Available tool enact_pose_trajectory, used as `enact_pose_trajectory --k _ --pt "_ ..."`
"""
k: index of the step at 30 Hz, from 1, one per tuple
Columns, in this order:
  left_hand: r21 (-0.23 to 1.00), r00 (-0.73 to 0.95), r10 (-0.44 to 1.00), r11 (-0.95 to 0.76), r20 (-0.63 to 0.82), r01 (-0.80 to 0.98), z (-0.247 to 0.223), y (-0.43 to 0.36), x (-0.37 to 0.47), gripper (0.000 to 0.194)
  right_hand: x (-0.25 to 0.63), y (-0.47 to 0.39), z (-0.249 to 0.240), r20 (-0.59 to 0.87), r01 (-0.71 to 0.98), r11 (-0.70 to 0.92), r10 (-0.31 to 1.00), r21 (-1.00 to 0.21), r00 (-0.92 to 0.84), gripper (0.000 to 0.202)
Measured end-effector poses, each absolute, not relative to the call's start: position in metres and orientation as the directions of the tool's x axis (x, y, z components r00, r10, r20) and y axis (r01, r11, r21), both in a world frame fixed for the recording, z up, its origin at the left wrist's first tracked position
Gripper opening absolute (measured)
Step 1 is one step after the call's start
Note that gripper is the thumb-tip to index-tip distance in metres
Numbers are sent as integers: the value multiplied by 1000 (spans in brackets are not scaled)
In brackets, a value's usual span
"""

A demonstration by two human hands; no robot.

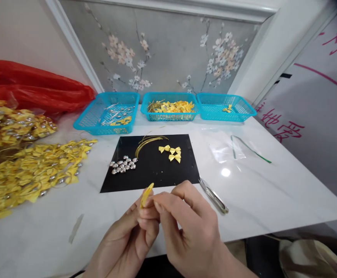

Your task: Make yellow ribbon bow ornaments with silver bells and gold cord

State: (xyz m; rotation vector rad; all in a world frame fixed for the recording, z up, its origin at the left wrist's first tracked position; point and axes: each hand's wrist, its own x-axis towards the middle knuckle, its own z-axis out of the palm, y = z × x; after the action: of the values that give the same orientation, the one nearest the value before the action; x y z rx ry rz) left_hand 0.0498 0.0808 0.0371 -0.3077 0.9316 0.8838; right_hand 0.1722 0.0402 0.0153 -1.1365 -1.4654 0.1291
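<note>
Just in front of the black mat (154, 175), my left hand (128, 231) pinches a yellow bow (147, 195), seen nearly edge-on. My right hand (190, 222) is closed beside it, thumb and forefinger pressed together at the bow's right side; whatever they grip is too small to make out. On the mat lie several silver beads (123, 165), a bundle of gold cords (148, 143) and three yellow bows (172, 151). Silver snips (215, 196) rest right of the mat, near my right hand.
Three blue baskets (106, 125) (171, 116) (229, 115) stand along the wall. Many beaded yellow bows (35, 166) are heaped at the left, before a red bag (35, 87). A clear plastic bag (225, 146) and a green tie (254, 150) lie right of the mat.
</note>
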Motion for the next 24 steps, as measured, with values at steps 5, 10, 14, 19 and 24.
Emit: enact_pose_trajectory --k 5,10,14,19,24 --pt "379 244 682 627 -689 -681 27 76 43 33 176 38 14 697 576 506 697 -643 166 22" --pt "557 299 776 614 -555 -559 22 75 36 25 183 35 14 649 568 467 743 -678 163 30" --pt "629 350 788 615 -506 -476 24 73 35 27 189 35 12 576 502 427 796 -752 187 28" --pt "626 355 785 620 -508 -473 25 71 35 24 192 37 8 488 409 379 850 -830 201 21" --pt "602 339 759 648 -555 -467 28 72 38 27 190 38 5 484 386 381 848 -840 216 21"
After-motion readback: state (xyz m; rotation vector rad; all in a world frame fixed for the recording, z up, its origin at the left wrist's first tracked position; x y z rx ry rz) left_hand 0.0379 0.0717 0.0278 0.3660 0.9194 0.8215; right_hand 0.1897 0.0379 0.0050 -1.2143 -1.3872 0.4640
